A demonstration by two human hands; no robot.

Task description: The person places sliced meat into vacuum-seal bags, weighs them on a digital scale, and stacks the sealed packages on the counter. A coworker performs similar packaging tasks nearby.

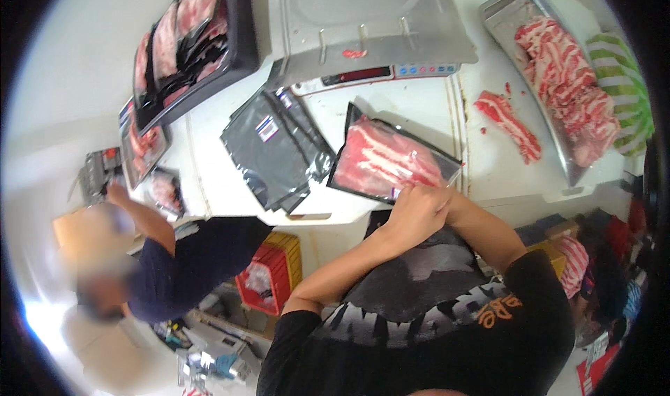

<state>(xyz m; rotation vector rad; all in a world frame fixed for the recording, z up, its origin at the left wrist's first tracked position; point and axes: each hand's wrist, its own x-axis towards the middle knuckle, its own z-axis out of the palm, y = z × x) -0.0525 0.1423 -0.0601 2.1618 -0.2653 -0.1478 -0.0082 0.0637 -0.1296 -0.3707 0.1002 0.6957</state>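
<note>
A plastic bag of sliced meat (384, 160), clear on top with black edges, lies on the white table just in front of me. My left hand (417, 213) is closed at its near edge, fingers bent over the plastic. Pressed up against it from the right is my right hand (447, 199), whose fingers are mostly hidden. Left of the meat bag lies a stack of flat black bags (276, 148) with a small label on top. Behind both stands a weighing scale (363, 22) with a steel pan and a scrap of meat on it.
A steel tray (497, 8) of sliced meat stands at right, beside a loose meat strip (508, 126) and a green-striped cloth (621, 92). At far left, a dark tub (244, 47) holds packed meat. A co-worker (167, 270) reaches over the table near other packs; a red crate (269, 274) sits below.
</note>
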